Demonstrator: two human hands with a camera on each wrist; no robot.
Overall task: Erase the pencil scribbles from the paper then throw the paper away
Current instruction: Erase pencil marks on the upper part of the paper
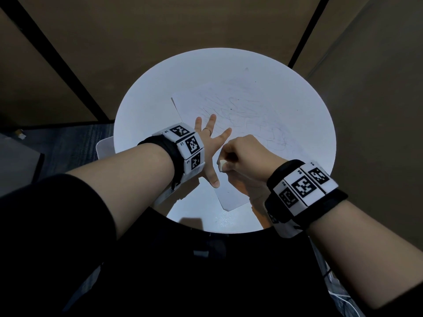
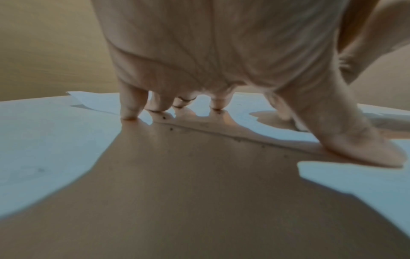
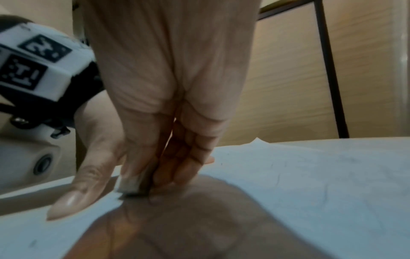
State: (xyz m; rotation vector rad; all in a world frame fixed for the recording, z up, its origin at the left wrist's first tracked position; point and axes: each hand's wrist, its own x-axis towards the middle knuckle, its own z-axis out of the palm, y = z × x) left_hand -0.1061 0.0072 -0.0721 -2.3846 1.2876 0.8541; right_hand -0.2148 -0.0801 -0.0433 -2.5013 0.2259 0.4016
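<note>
A white sheet of paper [image 1: 242,106] with faint pencil scribbles lies on the round white table [image 1: 142,110]. My left hand [image 1: 211,143] is spread flat, its straight fingers [image 2: 131,105] and thumb [image 2: 363,149] pressing down on the paper's left part. Just right of it my right hand [image 1: 247,154] pinches a small white eraser [image 1: 221,165] between thumb and fingers. The eraser [image 3: 129,185] stands with its tip on the paper [image 3: 310,184], next to the left thumb [image 3: 73,198].
A pale rounded object [image 1: 104,147], partly hidden, sticks out beside the table's left rim. Brown panels with dark frames [image 1: 304,30] stand behind the table. Dark carpet [image 1: 68,143] lies at the left. Cables [image 1: 343,296] lie at the lower right.
</note>
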